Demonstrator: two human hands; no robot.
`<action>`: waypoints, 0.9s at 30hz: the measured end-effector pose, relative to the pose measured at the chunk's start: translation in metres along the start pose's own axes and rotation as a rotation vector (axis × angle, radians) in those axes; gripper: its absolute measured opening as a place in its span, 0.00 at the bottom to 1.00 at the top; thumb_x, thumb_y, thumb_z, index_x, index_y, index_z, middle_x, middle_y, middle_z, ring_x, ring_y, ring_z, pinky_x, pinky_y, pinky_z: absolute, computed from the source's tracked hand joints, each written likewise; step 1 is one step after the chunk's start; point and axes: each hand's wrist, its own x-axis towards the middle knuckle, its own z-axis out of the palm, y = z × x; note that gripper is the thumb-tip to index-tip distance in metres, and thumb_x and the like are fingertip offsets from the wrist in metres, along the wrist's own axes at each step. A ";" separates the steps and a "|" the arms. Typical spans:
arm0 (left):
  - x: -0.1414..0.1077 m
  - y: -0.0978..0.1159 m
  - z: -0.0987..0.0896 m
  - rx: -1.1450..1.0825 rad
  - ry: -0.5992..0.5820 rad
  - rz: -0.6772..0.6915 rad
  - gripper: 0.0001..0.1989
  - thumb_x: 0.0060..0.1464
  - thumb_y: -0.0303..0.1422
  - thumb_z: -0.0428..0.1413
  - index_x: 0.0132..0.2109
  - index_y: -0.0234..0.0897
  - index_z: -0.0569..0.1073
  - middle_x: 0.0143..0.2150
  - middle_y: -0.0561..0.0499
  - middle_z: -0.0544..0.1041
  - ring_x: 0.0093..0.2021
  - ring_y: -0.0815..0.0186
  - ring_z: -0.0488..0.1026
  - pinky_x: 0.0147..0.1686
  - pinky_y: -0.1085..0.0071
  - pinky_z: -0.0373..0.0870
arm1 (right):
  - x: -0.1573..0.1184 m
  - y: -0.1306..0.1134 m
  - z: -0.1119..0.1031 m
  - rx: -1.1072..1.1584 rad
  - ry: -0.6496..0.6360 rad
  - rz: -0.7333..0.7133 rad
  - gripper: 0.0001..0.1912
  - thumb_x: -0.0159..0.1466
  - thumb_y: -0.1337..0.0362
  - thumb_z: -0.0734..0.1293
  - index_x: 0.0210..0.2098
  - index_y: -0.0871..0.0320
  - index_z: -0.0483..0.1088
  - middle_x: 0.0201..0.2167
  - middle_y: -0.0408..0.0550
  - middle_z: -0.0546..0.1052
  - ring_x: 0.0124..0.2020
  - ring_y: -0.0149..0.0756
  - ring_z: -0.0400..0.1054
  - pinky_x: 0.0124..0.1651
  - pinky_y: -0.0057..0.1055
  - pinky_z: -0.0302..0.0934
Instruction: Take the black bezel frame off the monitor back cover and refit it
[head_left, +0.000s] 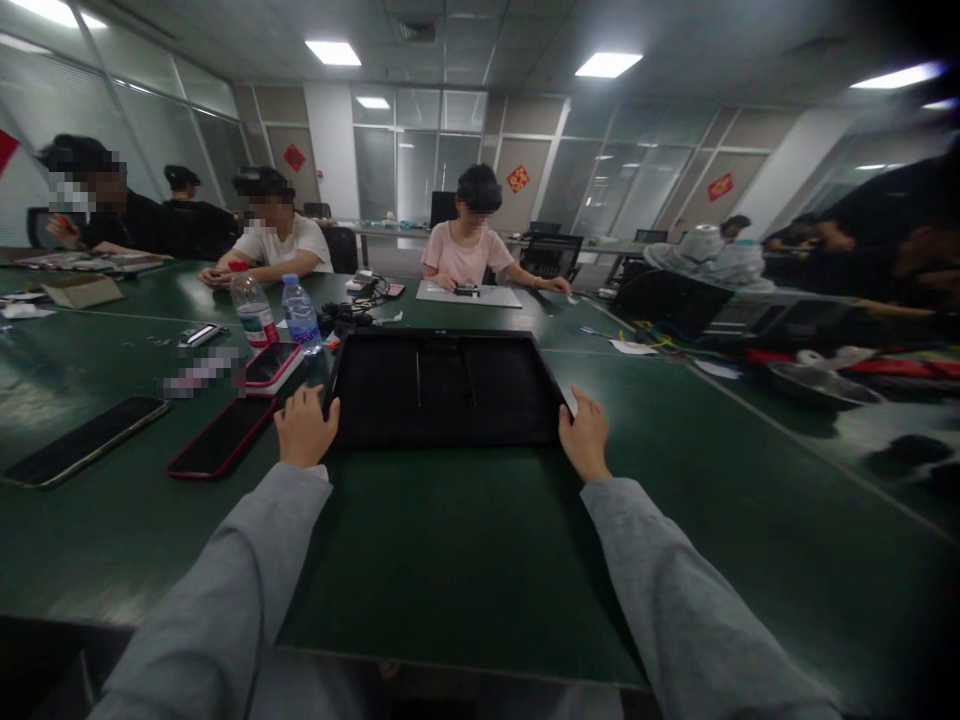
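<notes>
A black rectangular panel with a raised rim (375, 400), like a monitor housing, is in front of me over the green table (465, 560). A small pale logo marks its far edge, and two thin bright lines run across its dark inner face. My left hand (306, 428) grips the left side, the thumb over the rim. On the opposite side my right hand (586, 432) grips the right rim the same way. Fingers under or behind the edges are partly hidden. I cannot tell whether the panel rests fully on the table.
Left of the panel lie a red-edged phone (222, 440), a pink-rimmed phone (273, 364) and a long dark phone (86, 440). Two water bottles (301, 315) stand behind them near black cables (349, 318). Across the table sits a person in pink (466, 245); a wire-strewn area (652, 340) lies right.
</notes>
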 end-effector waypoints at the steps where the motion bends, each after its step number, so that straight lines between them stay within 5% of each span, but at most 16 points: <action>1: -0.004 0.008 -0.001 0.012 0.049 0.039 0.27 0.65 0.44 0.46 0.63 0.33 0.67 0.63 0.33 0.71 0.63 0.45 0.65 0.60 0.46 0.58 | -0.002 -0.008 -0.001 -0.032 0.013 -0.027 0.28 0.67 0.59 0.56 0.64 0.64 0.65 0.61 0.65 0.71 0.63 0.53 0.62 0.65 0.56 0.55; 6: -0.020 0.047 0.008 -0.060 -0.047 0.348 0.26 0.67 0.44 0.43 0.64 0.37 0.68 0.66 0.38 0.68 0.66 0.51 0.63 0.64 0.50 0.56 | -0.023 -0.065 0.008 -0.043 -0.086 -0.196 0.27 0.71 0.57 0.54 0.67 0.57 0.62 0.66 0.58 0.66 0.67 0.50 0.58 0.66 0.54 0.53; 10: -0.022 0.056 0.015 -0.074 -0.172 0.435 0.25 0.67 0.43 0.44 0.66 0.41 0.69 0.70 0.43 0.65 0.68 0.52 0.60 0.65 0.52 0.58 | -0.038 -0.097 0.020 -0.025 -0.240 -0.318 0.26 0.72 0.55 0.55 0.67 0.52 0.62 0.69 0.54 0.64 0.69 0.49 0.57 0.67 0.53 0.51; 23: -0.020 0.051 0.020 -0.049 -0.228 0.390 0.27 0.64 0.43 0.48 0.68 0.46 0.66 0.72 0.44 0.62 0.71 0.50 0.57 0.68 0.44 0.51 | -0.036 -0.092 0.029 -0.036 -0.322 -0.303 0.23 0.71 0.56 0.56 0.60 0.52 0.70 0.65 0.52 0.69 0.66 0.49 0.62 0.63 0.52 0.59; 27: -0.015 0.044 0.012 -0.093 -0.191 0.389 0.22 0.64 0.40 0.49 0.61 0.45 0.73 0.67 0.44 0.69 0.67 0.52 0.63 0.65 0.49 0.58 | -0.035 -0.090 0.028 -0.031 -0.328 -0.320 0.22 0.71 0.57 0.56 0.59 0.52 0.71 0.64 0.52 0.70 0.65 0.49 0.63 0.63 0.52 0.60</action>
